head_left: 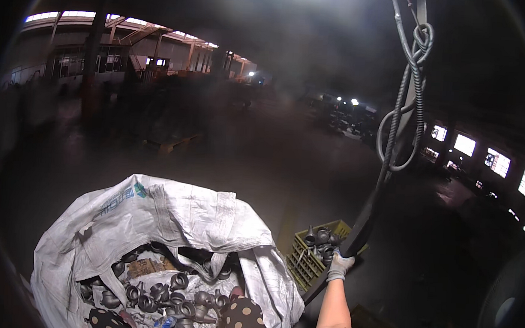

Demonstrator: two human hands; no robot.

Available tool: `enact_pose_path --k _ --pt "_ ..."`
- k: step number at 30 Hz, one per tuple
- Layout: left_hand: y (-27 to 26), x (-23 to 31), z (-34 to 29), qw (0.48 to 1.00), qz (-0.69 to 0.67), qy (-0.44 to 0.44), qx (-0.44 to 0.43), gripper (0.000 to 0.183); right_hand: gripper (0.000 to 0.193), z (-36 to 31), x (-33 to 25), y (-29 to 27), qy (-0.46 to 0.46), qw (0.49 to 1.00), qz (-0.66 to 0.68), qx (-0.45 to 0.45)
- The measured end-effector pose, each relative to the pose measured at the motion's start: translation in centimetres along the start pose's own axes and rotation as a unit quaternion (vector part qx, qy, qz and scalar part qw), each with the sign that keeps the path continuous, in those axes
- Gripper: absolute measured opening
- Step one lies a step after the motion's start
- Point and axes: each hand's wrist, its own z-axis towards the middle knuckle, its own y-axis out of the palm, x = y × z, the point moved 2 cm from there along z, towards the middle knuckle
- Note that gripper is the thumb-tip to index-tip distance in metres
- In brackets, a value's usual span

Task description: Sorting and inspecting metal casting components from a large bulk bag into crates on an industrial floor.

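My right hand (340,266), in a whitish glove, reaches out with the arm stretched and the fingers closed round a dark slanting post (364,227). My left hand is not in view. Below and to the left of the right arm, a big white woven bulk bag (205,211) stands with its mouth open. Inside lie several grey metal pipe fittings (179,281) and a torn piece of brown cardboard (148,267). Dark cloth with tan dots (244,320) shows in two places at the lower edge over the bag; whose it is I cannot tell.
Beside the post is a yellow-green plastic crate (299,265) holding more fittings. Grey flexible conduit (420,83) hangs looped along the post. Farther off, a wooden pallet (167,146) lies on the dark hall floor. Lit windows (465,145) line the right side.
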Motion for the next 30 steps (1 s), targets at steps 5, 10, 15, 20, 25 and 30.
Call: enact_pose_path --k 5,10,15,20,25,30 --pt "-0.7 -0.5 -0.7 0.978 0.11 -0.171 -0.037 0.034 0.042 1.9 0.1 2.3 -0.119 0.992 -0.034 0.037" --pt "0.2 1.3 0.6 0.967 -0.161 -0.178 0.088 0.033 0.043 4.1 -0.6 2.9 -0.057 0.997 0.014 -0.052" --pt "-0.1 1.4 -0.6 0.936 -0.218 -0.258 0.101 0.034 0.048 3.7 -0.9 1.9 -0.04 0.991 -0.122 -0.04" --pt "-0.2 1.8 -1.1 0.938 -0.216 -0.251 0.101 0.035 0.037 1.9 -1.1 -1.2 -0.06 0.995 -0.054 -0.064" --pt "-0.9 1.0 -1.1 0.952 -0.159 -0.236 0.113 0.034 0.047 3.2 0.2 -1.5 -0.002 0.997 -0.024 -0.068" --pt "-2.1 1.6 -2.0 0.94 -0.191 -0.237 0.154 0.031 0.054 3.3 -0.9 -0.8 0.051 0.991 -0.109 -0.053"
